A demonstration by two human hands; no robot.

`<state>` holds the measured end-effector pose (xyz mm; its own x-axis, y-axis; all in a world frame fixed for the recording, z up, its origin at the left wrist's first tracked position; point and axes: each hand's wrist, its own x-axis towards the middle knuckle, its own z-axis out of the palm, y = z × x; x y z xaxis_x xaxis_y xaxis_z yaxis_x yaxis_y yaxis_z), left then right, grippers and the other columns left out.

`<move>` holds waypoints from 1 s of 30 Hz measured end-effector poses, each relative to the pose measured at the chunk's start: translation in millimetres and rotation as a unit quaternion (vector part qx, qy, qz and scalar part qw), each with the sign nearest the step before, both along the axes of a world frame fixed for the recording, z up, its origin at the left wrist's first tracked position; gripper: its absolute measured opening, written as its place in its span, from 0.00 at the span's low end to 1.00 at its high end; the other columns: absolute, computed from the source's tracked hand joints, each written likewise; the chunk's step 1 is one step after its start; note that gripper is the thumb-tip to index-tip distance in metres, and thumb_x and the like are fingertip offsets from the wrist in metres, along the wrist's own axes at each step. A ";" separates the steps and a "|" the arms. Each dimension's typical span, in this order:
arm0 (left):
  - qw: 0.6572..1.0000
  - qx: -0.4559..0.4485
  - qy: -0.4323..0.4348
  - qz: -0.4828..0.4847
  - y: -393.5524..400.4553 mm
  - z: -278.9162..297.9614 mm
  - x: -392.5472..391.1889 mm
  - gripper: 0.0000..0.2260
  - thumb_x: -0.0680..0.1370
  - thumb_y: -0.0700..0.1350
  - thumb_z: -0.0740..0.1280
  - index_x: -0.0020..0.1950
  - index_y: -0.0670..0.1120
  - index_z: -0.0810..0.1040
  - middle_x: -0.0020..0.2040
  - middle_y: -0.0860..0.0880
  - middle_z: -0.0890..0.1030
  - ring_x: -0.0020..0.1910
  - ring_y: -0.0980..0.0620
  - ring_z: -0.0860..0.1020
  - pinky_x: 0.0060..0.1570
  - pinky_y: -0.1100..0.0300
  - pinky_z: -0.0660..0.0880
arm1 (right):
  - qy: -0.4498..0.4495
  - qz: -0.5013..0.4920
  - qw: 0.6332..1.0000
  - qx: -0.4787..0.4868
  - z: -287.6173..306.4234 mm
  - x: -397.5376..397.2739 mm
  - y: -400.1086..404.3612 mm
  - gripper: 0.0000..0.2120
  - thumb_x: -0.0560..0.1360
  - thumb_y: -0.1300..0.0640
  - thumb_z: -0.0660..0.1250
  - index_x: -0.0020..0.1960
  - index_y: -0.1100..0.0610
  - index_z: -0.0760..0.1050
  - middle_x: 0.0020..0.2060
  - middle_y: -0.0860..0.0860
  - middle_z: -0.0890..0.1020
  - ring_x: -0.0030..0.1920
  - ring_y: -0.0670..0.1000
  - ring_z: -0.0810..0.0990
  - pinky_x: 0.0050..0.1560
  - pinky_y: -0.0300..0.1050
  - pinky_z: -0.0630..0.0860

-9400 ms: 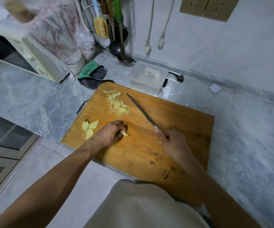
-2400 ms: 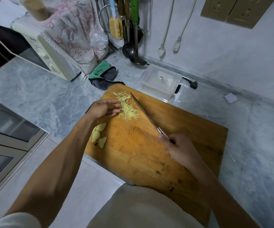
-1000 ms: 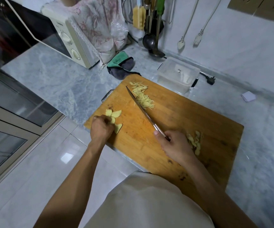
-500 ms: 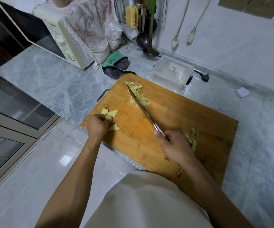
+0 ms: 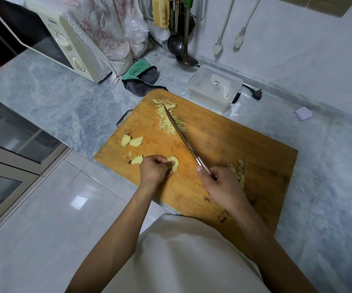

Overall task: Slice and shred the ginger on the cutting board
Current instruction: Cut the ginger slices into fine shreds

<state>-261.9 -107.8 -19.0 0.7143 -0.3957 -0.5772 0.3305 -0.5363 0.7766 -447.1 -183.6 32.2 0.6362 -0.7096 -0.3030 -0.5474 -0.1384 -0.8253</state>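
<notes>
Yellow ginger slice (image 5: 173,163) lying on wooden cutting board (image 5: 244,144) near its front edge, being pinched by left hand (image 5: 154,170), fingers curled around it. Three more slices (image 5: 133,141) sitting loose to the left, apart from the hand. Shredded ginger pile (image 5: 169,117) lying at far end, partly under knife (image 5: 181,138) blade. Right hand (image 5: 221,187) gripping knife handle, blade pointing away, angled toward the shreds. Peel scraps (image 5: 239,170) lying just right of that hand. Board resting on grey marble bench (image 5: 65,102); clear lidded container (image 5: 215,88) sitting just past the far edge.
</notes>
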 end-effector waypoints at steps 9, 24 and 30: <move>0.917 0.088 -0.355 -0.159 13.4 6.8 42.2 0.09 0.79 0.39 0.67 0.57 0.47 0.83 0.55 0.49 0.83 0.48 0.51 0.80 0.51 0.61 0.78 | 0.007 -0.012 1.000 -0.004 6.9 -5.6 -4.6 0.25 0.81 0.41 0.63 0.33 0.58 0.72 0.24 0.48 0.74 0.23 0.43 0.74 0.26 0.35 0.68; 0.873 0.160 -0.351 -0.298 -5.2 34.0 112.9 0.05 0.76 0.45 0.73 0.42 0.54 0.81 0.43 0.52 0.81 0.42 0.52 0.80 0.46 0.57 0.78 | 0.003 -0.009 1.000 -0.005 0.8 -3.0 -1.3 0.26 0.79 0.37 0.62 0.34 0.58 0.71 0.26 0.52 0.74 0.27 0.50 0.73 0.33 0.47 0.70; 0.988 -0.003 -0.130 -0.084 1.7 29.6 61.2 0.08 0.72 0.37 0.76 0.40 0.47 0.81 0.39 0.53 0.83 0.40 0.59 0.80 0.53 0.61 0.79 | 0.025 -0.003 1.000 -0.018 2.5 -4.5 -1.9 0.27 0.79 0.38 0.62 0.34 0.59 0.71 0.26 0.51 0.74 0.26 0.47 0.73 0.31 0.45 0.69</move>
